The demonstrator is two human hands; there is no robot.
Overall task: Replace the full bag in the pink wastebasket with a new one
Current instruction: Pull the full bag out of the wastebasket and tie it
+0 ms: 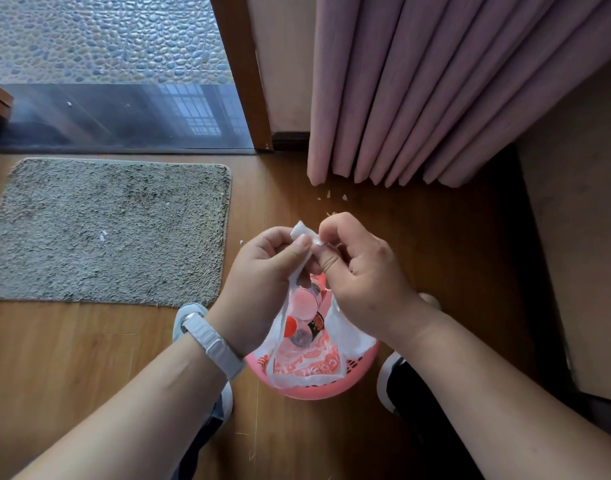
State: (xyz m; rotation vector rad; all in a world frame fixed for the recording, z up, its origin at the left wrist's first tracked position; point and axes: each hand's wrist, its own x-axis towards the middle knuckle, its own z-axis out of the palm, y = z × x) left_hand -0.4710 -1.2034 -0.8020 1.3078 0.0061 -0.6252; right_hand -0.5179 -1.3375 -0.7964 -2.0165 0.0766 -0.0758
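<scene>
A: What do we see that is biggest?

B: We see the wooden floor (pixel 89 341) across most of the view. The pink curtain (pixel 435 91) hangs in folds at the upper right, and its hem is just above the boards.

A: And on the left?

B: We find a grey shaggy mat (pixel 106 230) lying flat on the floor, just before a dark threshold.

A: Where do we place the pink wastebasket (pixel 307 389)?

B: It stands on the floor between our two shoes, low in the middle of the view and right of the mat. Only its near rim shows past the bag.

A: And the full bag (pixel 304 365)?

B: It sits inside the wastebasket. It is white plastic with orange print, and its top is drawn upward. Through the opening we make out a clear cup (pixel 304 303) and a red-lidded container (pixel 292 327).

A: What do we say of the hands?

B: Our left hand (pixel 262 271) pinches a twisted white handle of the bag between thumb and fingers. Our right hand (pixel 362 271) is curled and grips the other handle, so the two meet above the basket.

A: Anything smaller?

B: We see a white watch band (pixel 210 344) on the left wrist, and pale scraps (pixel 335 197) on the floor below the curtain.
</scene>
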